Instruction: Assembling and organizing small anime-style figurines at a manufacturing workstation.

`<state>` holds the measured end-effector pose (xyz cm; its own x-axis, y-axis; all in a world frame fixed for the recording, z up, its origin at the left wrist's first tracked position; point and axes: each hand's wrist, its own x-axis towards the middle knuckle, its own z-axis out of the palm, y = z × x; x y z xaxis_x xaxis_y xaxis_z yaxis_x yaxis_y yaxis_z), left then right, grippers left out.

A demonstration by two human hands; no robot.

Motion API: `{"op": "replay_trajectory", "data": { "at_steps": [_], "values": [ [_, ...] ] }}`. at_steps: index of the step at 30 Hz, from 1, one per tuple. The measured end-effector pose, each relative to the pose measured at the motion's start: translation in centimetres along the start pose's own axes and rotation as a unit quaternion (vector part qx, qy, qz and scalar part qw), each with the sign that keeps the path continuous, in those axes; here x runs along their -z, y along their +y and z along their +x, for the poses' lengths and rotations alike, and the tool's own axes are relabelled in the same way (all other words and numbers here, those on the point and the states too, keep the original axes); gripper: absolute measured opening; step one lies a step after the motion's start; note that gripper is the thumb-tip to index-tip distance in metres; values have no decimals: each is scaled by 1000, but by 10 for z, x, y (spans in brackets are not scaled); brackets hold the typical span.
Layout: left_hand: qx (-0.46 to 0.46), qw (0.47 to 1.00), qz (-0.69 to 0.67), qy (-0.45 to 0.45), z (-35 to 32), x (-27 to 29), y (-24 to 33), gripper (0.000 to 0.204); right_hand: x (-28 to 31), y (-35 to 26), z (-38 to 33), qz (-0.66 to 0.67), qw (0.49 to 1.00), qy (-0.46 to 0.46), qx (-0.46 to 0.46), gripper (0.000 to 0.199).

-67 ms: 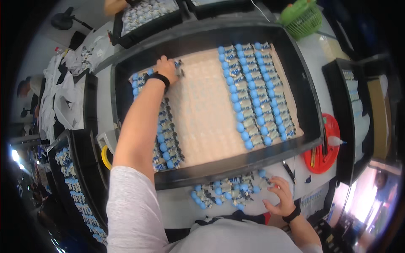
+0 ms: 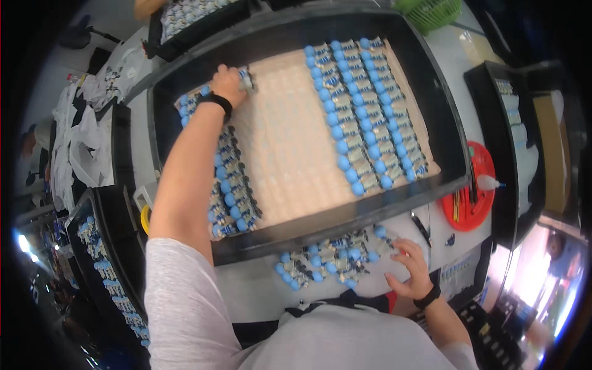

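My left hand [image 2: 229,86] reaches to the far left part of a large black tray [image 2: 290,233]. Its fingers are closed on a small figurine [image 2: 246,79]; the body and dark feet show beside the fingertips, while the hand covers the rest. Below it run rows of blue-headed figurines [image 2: 230,199], partly hidden by my forearm. My right hand [image 2: 412,271] is near the front edge of the table, fingers curved and apart, with nothing in its grasp. Just beside its fingertips lies a loose group of similar figurines [image 2: 332,267].
Three columns of figurines [image 2: 374,168] lie on the right of the tray's pale liner [image 2: 287,154]. A red dish [image 2: 478,213] with a small bottle [image 2: 487,182] and a dark pen-like tool [image 2: 422,227] lie right. A green basket [image 2: 435,15] stands beyond. Another figurine tray [image 2: 111,271] is at left.
The whole view has shifted, so the tray appears higher and slightly left. Both hands keep nearly the same places relative to the figurines.
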<state>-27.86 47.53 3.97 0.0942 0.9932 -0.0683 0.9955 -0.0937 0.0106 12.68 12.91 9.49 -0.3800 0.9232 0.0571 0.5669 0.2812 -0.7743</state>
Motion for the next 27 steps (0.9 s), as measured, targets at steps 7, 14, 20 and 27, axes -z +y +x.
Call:
{"op": "replay_trajectory", "data": {
  "at_steps": [7, 14, 20, 27],
  "values": [
    [-110, 966, -203, 115, -111, 121, 51, 44, -11, 17, -46, 28, 993, 81, -76, 35],
    [-150, 854, -413, -280, -351, 116, 157, 54, -32, 46, -101, 31, 995, 65, -71, 34],
    [-28, 894, -358, -268, -437, 20, 211, 52, -37, 69, -102, 56, 997, 51, 9, 35],
    [99, 928, -328, -144, -454, -9, 232, 73, -32, 81, -106, 69, 995, 37, 68, 39]
  ]
}}
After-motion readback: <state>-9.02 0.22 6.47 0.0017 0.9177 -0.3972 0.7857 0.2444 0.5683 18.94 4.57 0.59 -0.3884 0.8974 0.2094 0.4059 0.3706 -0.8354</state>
